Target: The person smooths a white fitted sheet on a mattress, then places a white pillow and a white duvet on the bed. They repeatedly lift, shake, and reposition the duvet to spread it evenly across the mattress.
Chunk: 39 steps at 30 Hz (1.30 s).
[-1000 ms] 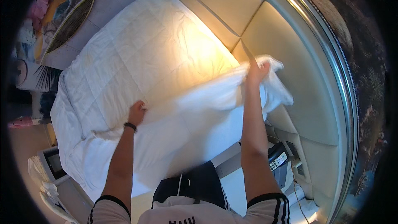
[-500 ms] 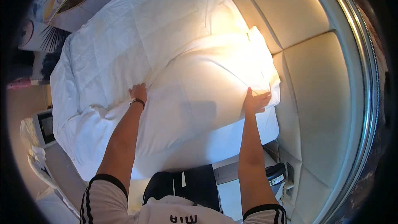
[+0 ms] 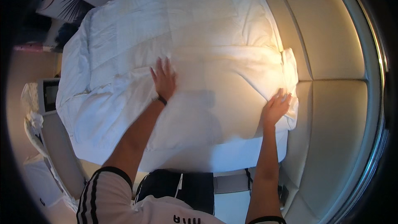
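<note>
A white quilted duvet (image 3: pixel 137 29) covers the bed, with its near part folded over in a smooth layer. My left hand (image 3: pixel 165 82), with a dark band at its wrist, is over the middle of the bed, fingers spread on or just above the duvet. Near the headboard, my right hand (image 3: pixel 276 107) rests on the corner of the folded layer, its fingers stretched out and slightly apart. Whether the left palm presses on the cloth I cannot tell. The white side of the mattress (image 3: pixel 244 151) shows below the duvet's near edge.
A padded cream headboard (image 3: pixel 338 116) with a shiny metal trim runs along the right. At the left are a grey bed-end panel (image 3: pixel 62 149) and a small framed dark screen (image 3: pixel 50 95). A grey drawer front (image 3: pixel 232 183) stands low beside my legs.
My left hand has come off the duvet's crumpled area and moved right and farther in, its fingers now spread. My right hand remains at the corner, fingers now pointing forward. The view has shifted.
</note>
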Motion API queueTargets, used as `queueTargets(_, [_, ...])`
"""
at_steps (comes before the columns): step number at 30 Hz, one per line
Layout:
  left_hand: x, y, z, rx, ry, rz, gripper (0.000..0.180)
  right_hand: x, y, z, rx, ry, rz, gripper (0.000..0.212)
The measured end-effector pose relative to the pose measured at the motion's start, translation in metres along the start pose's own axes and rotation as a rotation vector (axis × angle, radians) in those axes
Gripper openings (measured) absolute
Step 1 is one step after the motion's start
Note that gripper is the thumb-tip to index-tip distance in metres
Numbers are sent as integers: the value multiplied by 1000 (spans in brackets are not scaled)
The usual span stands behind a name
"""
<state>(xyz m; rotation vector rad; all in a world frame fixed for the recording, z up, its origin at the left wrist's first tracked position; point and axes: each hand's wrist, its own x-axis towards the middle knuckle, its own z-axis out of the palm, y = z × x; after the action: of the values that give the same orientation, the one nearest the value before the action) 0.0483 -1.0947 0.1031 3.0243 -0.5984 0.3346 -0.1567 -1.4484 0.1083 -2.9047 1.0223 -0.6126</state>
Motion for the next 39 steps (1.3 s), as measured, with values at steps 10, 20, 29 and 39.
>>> queueTargets(10, [-105, -145, 25, 465, -341, -366, 54, 24, -33, 46, -273, -275, -403, 51])
queueTargets(20, [-152, -308, 22, 43, -180, -818, 69, -77, -241, 32, 170, -465, -464, 53])
queueTargets(29, [-136, -423, 16, 47, -615, -565, 39, -77, -333, 80, 153, -551, -683, 35])
queueTargets(39, [-134, -431, 54, -240, 67, -983, 39, -78, -399, 89, 25, -285, -355, 25])
